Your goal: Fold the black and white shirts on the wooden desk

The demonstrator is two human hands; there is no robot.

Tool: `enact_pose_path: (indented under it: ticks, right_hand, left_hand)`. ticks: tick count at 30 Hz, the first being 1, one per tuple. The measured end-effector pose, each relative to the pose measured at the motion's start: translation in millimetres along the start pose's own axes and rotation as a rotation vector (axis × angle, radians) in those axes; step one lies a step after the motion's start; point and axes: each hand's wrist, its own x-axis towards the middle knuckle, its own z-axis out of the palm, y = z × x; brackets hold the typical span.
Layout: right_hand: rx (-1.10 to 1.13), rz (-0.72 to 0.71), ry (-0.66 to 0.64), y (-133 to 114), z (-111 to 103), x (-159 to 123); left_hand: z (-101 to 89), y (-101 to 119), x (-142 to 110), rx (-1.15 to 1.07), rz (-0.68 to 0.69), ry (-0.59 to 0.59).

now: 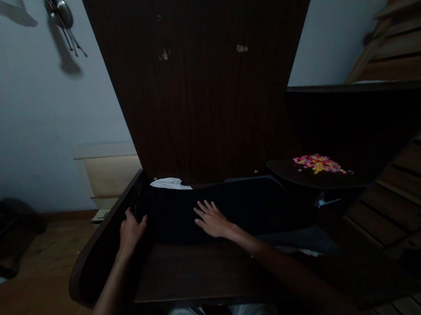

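Black cloth-like sheet: it (262, 205) is lying across the dark wooden desk (193, 269), in front of the upright back panel (211, 101); I'm counting one, though the dark is hiding any folds.
Left hand: it (130, 232) is reaching to the sheet's left end, beside the curved side board (90, 256); thumb and fingers are bending with a gap between them, and I cannot tell whether they are gripping an edge.
Right hand: it (214, 222) is spreading its fingers wide over the sheet's middle, palm down, holding nothing; I'm not managing to tell whether it is pressing.
Step at the sheet: I'm judging that both hands are steadying or flattening it.
Next move's demands: in my judgement, it is calling for a sure hold at the left end and light, even pressure from the right palm.
White crumpled piece: one (170, 184) is resting behind the sheet, near the back panel's foot.
Curved shelf: one (313, 182) is bearing a single heap of small pink and yellow pieces (318, 163), too many and too blurred for counting.
Pale scraps: two are showing, one below the shelf (329, 202), one nearer the right forearm (308, 251).
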Motion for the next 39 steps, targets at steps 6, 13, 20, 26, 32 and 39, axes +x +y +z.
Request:
enact_pose_path:
  ticks: [6, 13, 20, 26, 32, 39]
  right_hand:
    - [0.079, -0.039, -0.044, -28, 26, 5]
    - [0.100, -0.018, -0.080, -28, 28, 4]
    - [0.155, -0.003, -0.106, -26, 26, 6]
    - [0.177, 0.051, -0.218, -11, 5, 38]
    - [0.047, 0.141, -0.014, 22, -21, 86]
    - [-0.050, 0.232, 0.089, 51, -14, 97]
  left_hand:
    - [-16.4, 15, -10, 0.138, -0.046, -0.072]
    - [-34.7, 14, 0, -0.111, -0.021, -0.197]
    - [-43.6, 7, 9, -0.397, -0.053, -0.467]
    - [-32.6, -1, 13, -0.593, -0.003, -0.251]
    - [-22.4, -4, 24, -0.421, 0.116, -0.199]
    - [-18.6, 1, 6, 0.046, 0.106, 0.050]
